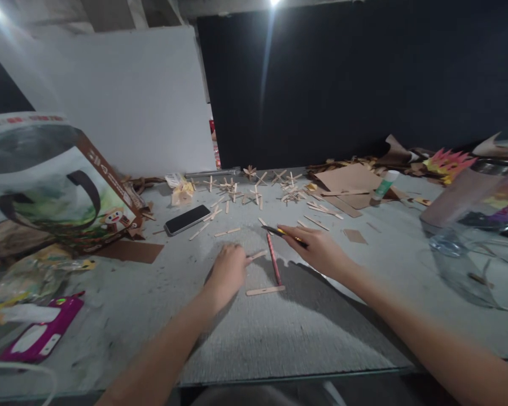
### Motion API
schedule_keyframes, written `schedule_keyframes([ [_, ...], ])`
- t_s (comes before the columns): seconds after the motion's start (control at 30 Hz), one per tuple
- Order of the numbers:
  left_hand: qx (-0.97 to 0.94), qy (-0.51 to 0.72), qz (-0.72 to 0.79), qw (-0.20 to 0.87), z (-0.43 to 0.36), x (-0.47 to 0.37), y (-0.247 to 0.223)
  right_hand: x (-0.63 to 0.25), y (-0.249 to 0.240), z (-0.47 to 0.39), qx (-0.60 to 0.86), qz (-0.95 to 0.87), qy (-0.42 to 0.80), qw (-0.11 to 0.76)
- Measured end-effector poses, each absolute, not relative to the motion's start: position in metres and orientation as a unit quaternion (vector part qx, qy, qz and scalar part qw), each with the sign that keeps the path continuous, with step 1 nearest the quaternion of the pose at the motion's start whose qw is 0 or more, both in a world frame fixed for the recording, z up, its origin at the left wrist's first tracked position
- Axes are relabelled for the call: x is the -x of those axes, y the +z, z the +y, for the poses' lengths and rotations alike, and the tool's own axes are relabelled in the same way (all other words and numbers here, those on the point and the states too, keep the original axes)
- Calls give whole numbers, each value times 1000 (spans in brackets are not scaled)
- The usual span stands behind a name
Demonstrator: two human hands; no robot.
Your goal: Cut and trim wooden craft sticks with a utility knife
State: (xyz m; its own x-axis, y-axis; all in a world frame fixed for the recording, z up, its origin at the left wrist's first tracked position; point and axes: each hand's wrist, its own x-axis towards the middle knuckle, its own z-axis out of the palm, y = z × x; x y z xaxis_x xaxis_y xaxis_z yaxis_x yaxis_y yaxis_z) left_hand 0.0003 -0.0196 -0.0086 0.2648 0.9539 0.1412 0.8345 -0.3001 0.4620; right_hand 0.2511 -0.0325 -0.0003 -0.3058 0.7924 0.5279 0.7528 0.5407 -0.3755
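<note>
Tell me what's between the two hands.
Head view: the stick in the left hand, then the red rod on the table. The right hand's tool juts in near the rod's far end.

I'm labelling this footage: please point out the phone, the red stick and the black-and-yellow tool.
Phone [188,219], head view: middle of its dark screen.
Red stick [274,260], head view: middle of its length.
Black-and-yellow tool [274,230], head view: its dark front part.

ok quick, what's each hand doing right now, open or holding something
Left hand: closed, holding a flat wooden stick.
Right hand: closed around a black-and-yellow tool, apparently a cutter.
</note>
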Motion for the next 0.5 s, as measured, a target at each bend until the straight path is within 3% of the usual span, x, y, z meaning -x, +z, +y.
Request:
schedule_keyframes([
  [0.3, -660, 461, 426, 411, -14, -4, -3, -226, -8, -48, 485, -749, 106, 439],
  [0.5, -601, 516, 360, 494, -25, -12, 7, -211, -7, -62, 442, -757, 117, 468],
])
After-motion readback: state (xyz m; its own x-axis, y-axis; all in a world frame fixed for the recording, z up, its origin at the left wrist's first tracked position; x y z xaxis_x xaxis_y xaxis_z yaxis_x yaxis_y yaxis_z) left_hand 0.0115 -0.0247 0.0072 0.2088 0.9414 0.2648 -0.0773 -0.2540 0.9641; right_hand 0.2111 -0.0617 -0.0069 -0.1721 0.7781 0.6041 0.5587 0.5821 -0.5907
